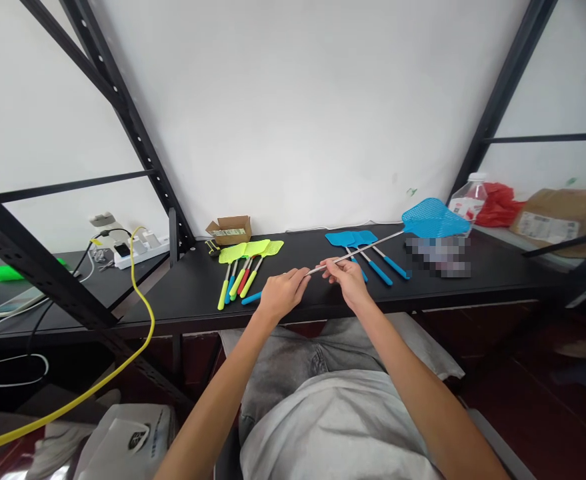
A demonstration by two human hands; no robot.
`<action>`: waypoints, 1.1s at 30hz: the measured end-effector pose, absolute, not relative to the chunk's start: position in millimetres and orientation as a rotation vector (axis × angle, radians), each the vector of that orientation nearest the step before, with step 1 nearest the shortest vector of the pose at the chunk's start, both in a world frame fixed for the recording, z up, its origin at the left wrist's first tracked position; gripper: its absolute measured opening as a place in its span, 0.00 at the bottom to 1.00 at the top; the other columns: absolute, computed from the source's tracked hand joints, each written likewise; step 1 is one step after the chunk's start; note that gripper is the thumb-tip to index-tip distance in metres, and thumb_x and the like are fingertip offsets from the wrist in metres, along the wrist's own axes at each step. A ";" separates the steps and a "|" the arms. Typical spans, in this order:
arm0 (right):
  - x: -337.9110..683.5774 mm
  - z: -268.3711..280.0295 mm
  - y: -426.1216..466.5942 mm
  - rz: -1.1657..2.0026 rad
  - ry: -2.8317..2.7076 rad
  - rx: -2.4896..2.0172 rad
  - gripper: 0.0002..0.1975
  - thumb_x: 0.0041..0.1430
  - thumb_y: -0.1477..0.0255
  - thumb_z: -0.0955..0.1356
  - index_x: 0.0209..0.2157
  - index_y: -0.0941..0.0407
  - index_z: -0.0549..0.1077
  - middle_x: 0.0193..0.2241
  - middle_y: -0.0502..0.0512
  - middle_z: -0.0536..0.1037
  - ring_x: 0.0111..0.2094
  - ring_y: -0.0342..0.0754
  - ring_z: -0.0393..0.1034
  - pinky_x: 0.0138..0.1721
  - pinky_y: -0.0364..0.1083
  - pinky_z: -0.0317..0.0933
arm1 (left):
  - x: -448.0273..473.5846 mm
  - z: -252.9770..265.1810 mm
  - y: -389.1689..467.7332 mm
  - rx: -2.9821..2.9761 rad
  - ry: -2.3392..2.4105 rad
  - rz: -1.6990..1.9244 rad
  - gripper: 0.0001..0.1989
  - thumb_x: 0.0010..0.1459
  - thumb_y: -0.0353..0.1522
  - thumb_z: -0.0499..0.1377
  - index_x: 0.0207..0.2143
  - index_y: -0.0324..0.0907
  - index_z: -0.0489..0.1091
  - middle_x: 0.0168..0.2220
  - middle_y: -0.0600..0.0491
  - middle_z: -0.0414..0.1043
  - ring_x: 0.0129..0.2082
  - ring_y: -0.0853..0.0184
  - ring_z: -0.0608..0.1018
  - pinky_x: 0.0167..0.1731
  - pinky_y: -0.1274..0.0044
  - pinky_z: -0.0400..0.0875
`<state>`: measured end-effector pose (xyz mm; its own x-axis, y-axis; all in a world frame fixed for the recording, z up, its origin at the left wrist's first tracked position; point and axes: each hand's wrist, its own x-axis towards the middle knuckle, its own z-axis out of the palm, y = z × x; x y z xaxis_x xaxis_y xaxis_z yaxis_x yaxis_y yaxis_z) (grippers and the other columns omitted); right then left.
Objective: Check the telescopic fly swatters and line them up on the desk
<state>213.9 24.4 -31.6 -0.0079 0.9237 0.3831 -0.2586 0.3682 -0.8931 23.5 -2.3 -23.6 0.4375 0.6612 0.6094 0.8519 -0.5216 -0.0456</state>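
A blue fly swatter (435, 219) is stretched out between my hands, its metal rod slanting up to the right. My left hand (283, 293) is closed around the lower rod, with the blue handle end sticking out to its left. Farther up, my right hand (343, 277) pinches the same rod between thumb and fingers. Behind and right of that hand, several blue fly swatters (351, 239) lie side by side on the black table. Left of my hands lie several yellow-green fly swatters (250, 249) with yellow-green, blue and red handles.
An open cardboard box (230, 230) stands at the back left. A clear bottle (469, 193), a red bag (500, 205) and a brown package (567, 217) are at the right. Black metal posts (140, 137) flank the table (183, 287). A yellow cable (145, 327) hangs at the left beside a power strip (143, 250).
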 end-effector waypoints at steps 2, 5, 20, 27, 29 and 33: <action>214.2 -31.7 24.8 1.070 -1.165 -0.710 0.16 0.52 0.56 0.72 0.30 0.56 0.80 0.34 0.59 0.81 0.27 0.44 0.69 0.23 0.43 0.57 | 22.2 -22.6 -1.6 -2.353 -1.295 -0.758 0.18 0.70 0.39 0.44 0.51 0.45 0.69 0.38 0.50 0.77 0.35 0.67 0.78 0.28 0.78 0.63; 215.1 -31.6 26.3 1.077 -1.072 -0.697 0.17 0.52 0.56 0.72 0.29 0.56 0.79 0.34 0.59 0.81 0.26 0.43 0.68 0.23 0.43 0.56 | 17.7 -18.4 -1.4 -2.363 -1.292 -0.737 0.18 0.70 0.39 0.44 0.51 0.45 0.70 0.38 0.50 0.77 0.34 0.66 0.78 0.28 0.78 0.63; 215.0 -28.5 29.1 1.072 -0.871 -0.670 0.18 0.52 0.54 0.71 0.29 0.56 0.76 0.34 0.59 0.81 0.24 0.43 0.67 0.22 0.43 0.58 | -0.4 3.6 -3.8 -2.440 -1.269 -0.764 0.17 0.68 0.40 0.47 0.47 0.44 0.72 0.39 0.50 0.78 0.37 0.65 0.79 0.35 0.77 0.68; 217.9 -24.8 28.5 1.053 -0.755 -0.646 0.19 0.50 0.52 0.71 0.28 0.55 0.73 0.34 0.59 0.81 0.23 0.43 0.67 0.22 0.44 0.59 | -12.2 4.1 -2.3 -2.431 -1.297 -0.730 0.17 0.68 0.40 0.49 0.45 0.44 0.74 0.40 0.50 0.79 0.38 0.64 0.80 0.35 0.77 0.68; 218.6 -25.1 29.1 1.046 -0.774 -0.654 0.20 0.51 0.51 0.71 0.29 0.54 0.73 0.34 0.59 0.81 0.23 0.43 0.67 0.22 0.44 0.59 | -21.0 4.8 -1.8 -2.423 -1.312 -0.724 0.16 0.67 0.41 0.50 0.44 0.44 0.74 0.40 0.50 0.79 0.38 0.64 0.80 0.35 0.76 0.68; 217.8 -26.7 30.4 1.073 -0.830 -0.652 0.20 0.51 0.51 0.71 0.29 0.55 0.75 0.34 0.59 0.81 0.23 0.42 0.67 0.21 0.43 0.57 | -32.3 7.6 -1.2 -2.420 -1.332 -0.717 0.16 0.67 0.41 0.50 0.43 0.44 0.75 0.39 0.50 0.79 0.37 0.64 0.80 0.35 0.76 0.68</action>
<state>217.8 30.4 -26.7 0.2411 0.9345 0.2617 -0.4878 0.3498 -0.7998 -32.3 -1.2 7.6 0.4496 0.7040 0.5497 0.8465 -0.5323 -0.0106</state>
